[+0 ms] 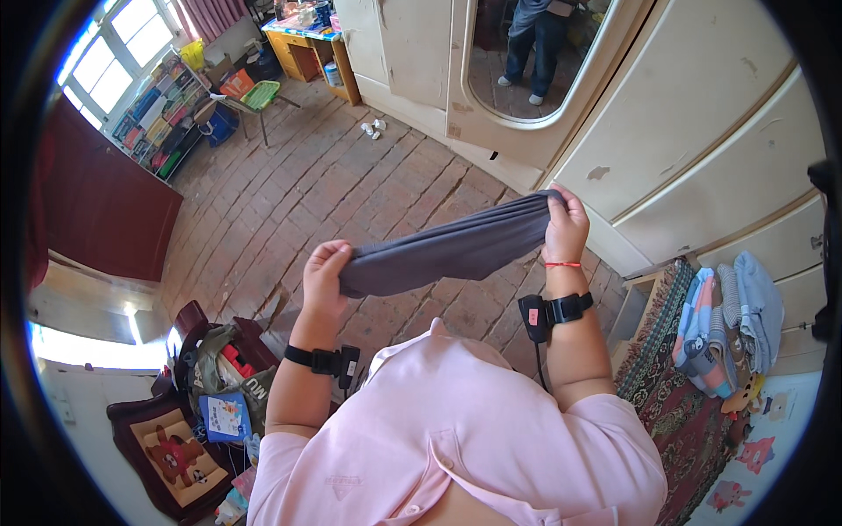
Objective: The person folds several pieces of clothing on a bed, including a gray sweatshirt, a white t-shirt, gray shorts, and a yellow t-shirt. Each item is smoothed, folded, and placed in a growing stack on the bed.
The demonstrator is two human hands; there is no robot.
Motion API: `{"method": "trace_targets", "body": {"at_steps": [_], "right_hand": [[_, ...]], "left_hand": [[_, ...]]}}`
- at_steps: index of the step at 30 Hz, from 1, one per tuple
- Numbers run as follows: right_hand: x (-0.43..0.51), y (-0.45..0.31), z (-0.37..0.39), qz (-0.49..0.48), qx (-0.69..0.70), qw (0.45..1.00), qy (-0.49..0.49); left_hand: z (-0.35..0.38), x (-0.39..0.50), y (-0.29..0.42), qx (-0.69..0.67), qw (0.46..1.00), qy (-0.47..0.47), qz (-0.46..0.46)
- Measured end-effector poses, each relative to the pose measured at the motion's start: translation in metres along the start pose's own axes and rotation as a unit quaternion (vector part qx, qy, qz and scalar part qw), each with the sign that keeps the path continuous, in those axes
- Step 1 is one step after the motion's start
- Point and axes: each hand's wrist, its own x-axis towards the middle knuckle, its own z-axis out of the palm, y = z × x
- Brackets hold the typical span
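Observation:
A dark grey piece of cloth (447,253), perhaps a garment, is stretched between my two hands in front of my chest, above the brick floor. My left hand (327,275) grips its left end, thumb on top. The right end is bunched in my right hand (564,223), which is held higher and farther out. Folds run lengthwise along the upper edge, and the lower edge hangs a little loose. Each forearm wears a black strap with a small device, and a red cord circles my right wrist.
Cream wardrobes (684,125) with a mirror door (536,59) line the far and right sides. Folded clothes (730,322) lie on a patterned cover (664,421) at right. A loaded wooden chair (125,421) stands at left. Crumpled paper (373,128) lies on the brick floor (283,191).

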Motion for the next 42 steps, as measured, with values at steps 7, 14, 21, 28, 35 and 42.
{"method": "trace_targets", "body": {"at_steps": [7,14,21,28,35,42], "right_hand": [[-0.084,-0.029,0.052,-0.085,-0.101,0.917,-0.376],[-0.143,-0.031,0.066,-0.219,-0.135,0.662,-0.705],[-0.102,0.002,0.051,0.307,-0.163,0.833,-0.431],[-0.108,0.038,0.048,0.505,0.121,0.768,-0.374],[-0.096,0.032,0.053,0.466,0.222,0.823,-0.237],[-0.104,0.03,0.056,0.411,0.163,0.822,-0.359]], "left_hand": [[0.039,-0.024,-0.029,0.048,0.948,-0.215,-0.228],[0.065,-0.024,-0.027,-0.014,0.957,-0.124,-0.26],[0.046,-0.031,-0.03,0.099,0.954,-0.258,-0.115],[0.033,-0.04,-0.036,0.131,0.943,-0.263,-0.154],[0.001,-0.02,-0.052,0.347,0.922,-0.158,-0.075],[0.018,-0.023,-0.061,0.277,0.94,-0.143,0.143]]}}
